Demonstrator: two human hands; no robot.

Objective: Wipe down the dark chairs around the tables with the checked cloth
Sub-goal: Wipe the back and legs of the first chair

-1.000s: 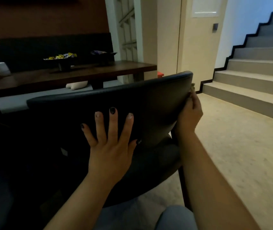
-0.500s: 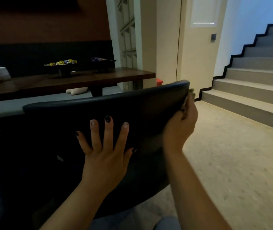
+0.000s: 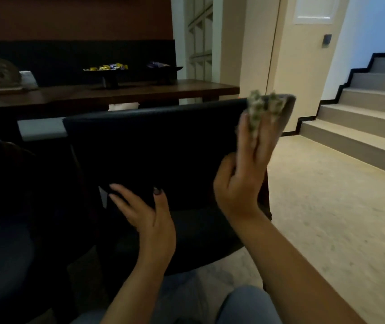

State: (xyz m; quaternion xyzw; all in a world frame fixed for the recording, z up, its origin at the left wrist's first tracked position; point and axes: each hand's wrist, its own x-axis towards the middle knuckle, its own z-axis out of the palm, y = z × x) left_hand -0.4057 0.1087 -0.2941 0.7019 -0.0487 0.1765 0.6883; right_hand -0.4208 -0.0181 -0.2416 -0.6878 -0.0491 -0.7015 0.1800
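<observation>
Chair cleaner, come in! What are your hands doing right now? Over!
Right hand presses checked cloth on chair back, top right corner. Left hand open, low on backrest. Nothing in the way.

Both forearms are bare, no sleeves showing; the left hand (image 3: pixel 149 218) has dark-painted nails, and blue-grey trousers (image 3: pixel 245 305) cover the knee.

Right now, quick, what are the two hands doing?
Left hand: open, fingers straight near the dark chair's backrest; touching cannot be told.
Right hand: holds the checked cloth at the backrest's top corner.
</observation>
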